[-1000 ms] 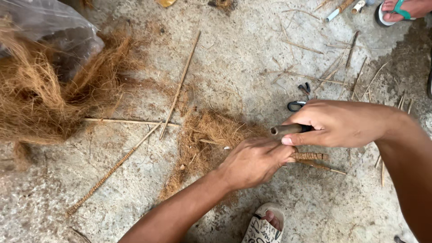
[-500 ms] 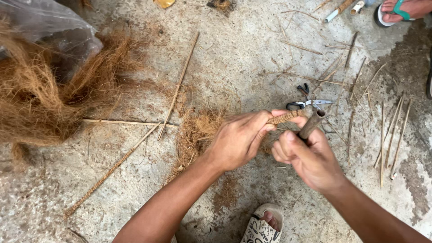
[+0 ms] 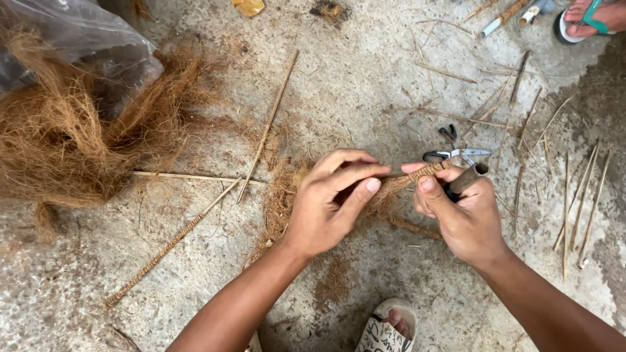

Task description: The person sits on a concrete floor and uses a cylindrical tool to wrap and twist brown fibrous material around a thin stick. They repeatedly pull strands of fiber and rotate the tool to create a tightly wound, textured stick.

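Coir fibre is being wound onto a stick [image 3: 424, 173], judged from the grip: the step in hand is the wrapping of the stick's free end. The stick lies between the two hands, above the concrete floor [image 3: 365, 78]. The left hand [image 3: 329, 205] is closed on a tuft of fibre [image 3: 390, 189], with fingers curled and thumb pressed along it. The right hand [image 3: 464, 218] is closed on the stick together with a dark tube [image 3: 468, 178], thumb on the wrapped part.

The next move calls for steady tension on the tuft and a turn of the stick, so that the winding lies tight.

A fibre heap [image 3: 72, 137] lies well apart at the left, partly under a clear plastic bag [image 3: 72, 36]. Scissors [image 3: 456, 154] lie just beyond the right hand. A wrapped stick [image 3: 169, 246] and bare sticks [image 3: 268, 125] are scattered on the floor. Loose fibre [image 3: 282, 195] lies under the left hand and may snag the winding. A sandalled foot [image 3: 385, 328] is near the lower edge.
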A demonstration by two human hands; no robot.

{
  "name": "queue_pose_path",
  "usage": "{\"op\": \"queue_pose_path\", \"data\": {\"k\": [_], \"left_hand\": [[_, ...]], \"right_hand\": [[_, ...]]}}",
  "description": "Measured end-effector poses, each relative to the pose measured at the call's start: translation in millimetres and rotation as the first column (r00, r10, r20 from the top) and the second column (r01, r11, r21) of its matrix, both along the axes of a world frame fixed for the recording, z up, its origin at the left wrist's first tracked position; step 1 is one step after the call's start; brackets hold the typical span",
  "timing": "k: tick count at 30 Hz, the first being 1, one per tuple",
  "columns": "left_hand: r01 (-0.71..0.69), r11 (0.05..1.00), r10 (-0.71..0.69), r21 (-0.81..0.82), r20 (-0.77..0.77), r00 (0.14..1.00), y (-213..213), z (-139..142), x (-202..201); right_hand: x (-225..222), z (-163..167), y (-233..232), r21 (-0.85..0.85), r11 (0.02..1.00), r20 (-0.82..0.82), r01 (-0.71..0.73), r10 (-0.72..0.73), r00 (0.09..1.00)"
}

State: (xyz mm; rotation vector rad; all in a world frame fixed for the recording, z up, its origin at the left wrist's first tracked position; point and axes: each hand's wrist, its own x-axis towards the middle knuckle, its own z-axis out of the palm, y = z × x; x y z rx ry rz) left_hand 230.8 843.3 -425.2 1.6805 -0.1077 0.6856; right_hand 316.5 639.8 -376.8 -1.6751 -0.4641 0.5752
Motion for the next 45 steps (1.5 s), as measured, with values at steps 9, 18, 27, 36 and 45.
{"op": "queue_pose_path", "data": {"k": [9,18,27,36,45], "left_hand": [[0.221,0.915,-0.288,-0.338,-0.163,0.944,-7.7,-13.5,5.8],[0.403,0.732,-0.571,-0.550,-0.171,0.803,-4.1,-28.0,16.4],[0.503,0.815,-0.544,-0.289,-0.082,0.835,3.5,-27.8,22.9],[0.443,0.894,-0.447,-0.067,-0.080,0.891,2.0,-28.0,29.4],[0.374,0.924,-0.375,0.084,-0.008,0.927,-6.2,-39.6,37.4]], "right_hand": [[0.7,5.9,6.5,-0.050,0.997,-0.026,-0.056,0.055,0.998],[2.2,14.6,15.0,-0.138,0.986,0.036,-0.095,0.101,0.994],[0.8,22.2,27.9,-0.176,0.981,0.108,-0.088,0.108,0.988],[-5.6,-4.4,25.2,0.081,0.996,0.093,0.049,-0.056,0.994],[-27.4,3.9,13.2,-0.577,0.816,0.624,0.031,0.415,0.662]]}}
